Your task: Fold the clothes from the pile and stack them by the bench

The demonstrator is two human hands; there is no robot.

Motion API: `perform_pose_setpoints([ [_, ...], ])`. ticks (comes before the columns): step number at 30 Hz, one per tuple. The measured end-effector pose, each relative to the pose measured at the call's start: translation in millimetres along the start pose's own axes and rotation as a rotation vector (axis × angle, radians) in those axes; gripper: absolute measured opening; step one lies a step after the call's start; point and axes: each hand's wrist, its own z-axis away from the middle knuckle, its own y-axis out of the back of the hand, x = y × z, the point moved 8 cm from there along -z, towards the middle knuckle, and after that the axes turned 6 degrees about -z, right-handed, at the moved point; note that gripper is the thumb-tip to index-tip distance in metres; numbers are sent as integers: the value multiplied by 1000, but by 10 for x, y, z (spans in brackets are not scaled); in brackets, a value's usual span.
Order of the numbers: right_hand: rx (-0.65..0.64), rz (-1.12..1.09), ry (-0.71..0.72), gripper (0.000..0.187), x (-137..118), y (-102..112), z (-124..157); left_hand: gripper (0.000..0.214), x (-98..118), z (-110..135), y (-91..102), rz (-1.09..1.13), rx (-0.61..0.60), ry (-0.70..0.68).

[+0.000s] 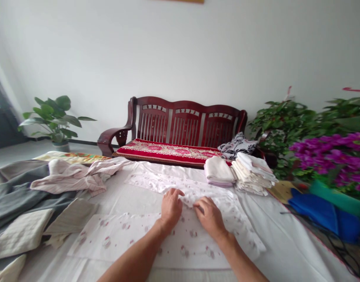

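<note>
A pair of white printed trousers (133, 231) lies spread on the white sheet, its two legs pointing left and its wider part to the right. Small dark and reddish figures dot the cloth. Near the middle, where the legs meet, my left hand (171, 207) bends its fingers down and pinches the fabric. Just to its right, my right hand (209, 217) has thumb and fingers drawn together on the same cloth. The fabric between both hands is slightly bunched. My fingertips are partly hidden.
Folded cloths (252, 172) and a smaller folded pile (219, 170) stand at the back right. Loose clothes (71, 176) heap up on the left of the white sheet (291, 235). Behind are a wooden bench (184, 127) and plants (56, 117); blue cloth (324, 213) lies right.
</note>
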Motion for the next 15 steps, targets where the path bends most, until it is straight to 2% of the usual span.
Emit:
perform_pose_setpoints([
  [4, -30, 63, 31, 14, -51, -52, -19, 36, -473, -142, 337, -165, -3, 45],
  [7, -32, 137, 2, 18, -47, -92, -73, 39, -811, -234, 506, -306, -62, 44],
  [11, -68, 207, -29, 13, -57, -182, -119, 38, -1167, -317, 627, -411, -136, 30],
  [15, -66, 273, -15, 11, -77, -236, -139, 34, -1355, -380, 673, -430, -188, 4],
])
